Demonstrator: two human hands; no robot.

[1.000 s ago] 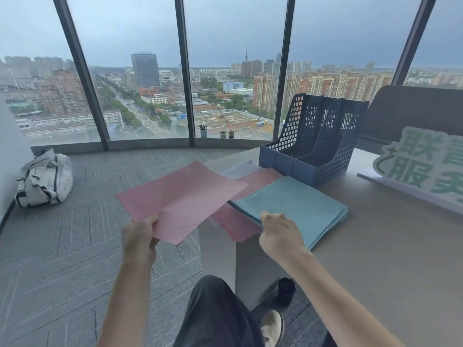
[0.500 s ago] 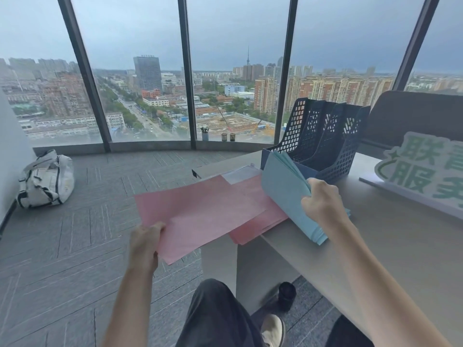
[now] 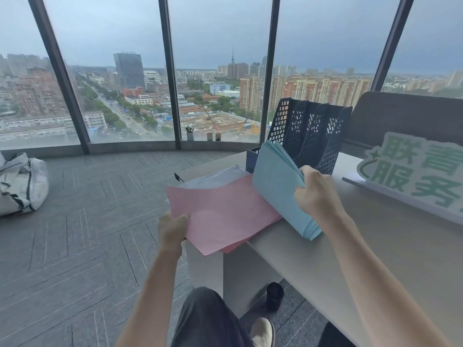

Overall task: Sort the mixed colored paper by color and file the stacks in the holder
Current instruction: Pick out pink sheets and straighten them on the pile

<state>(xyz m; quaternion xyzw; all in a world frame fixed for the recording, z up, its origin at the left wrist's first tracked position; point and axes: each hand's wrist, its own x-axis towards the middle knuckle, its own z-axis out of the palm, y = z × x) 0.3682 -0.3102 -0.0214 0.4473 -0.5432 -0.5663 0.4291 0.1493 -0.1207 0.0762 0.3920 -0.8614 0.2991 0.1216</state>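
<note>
Blue stack [image 3: 278,186] risen toward holder [image 3: 310,136].

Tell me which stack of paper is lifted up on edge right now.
The blue stack, gripped by the right hand and tilted upright near the holder; the pink paper lies flat.

The blue stack [image 3: 276,194] and the pink sheets [image 3: 220,216] are thin matt paper, smooth and uncreased. The dark blue holder [image 3: 310,136] looks like moulded plastic with perforated lattice walls. The surface [image 3: 375,259] has a smooth, matt beige finish. The floor [image 3: 75,234] looks like grey, low-pile carpet tile. The bag [image 3: 22,184] is pale, crumpled cloth.
</note>
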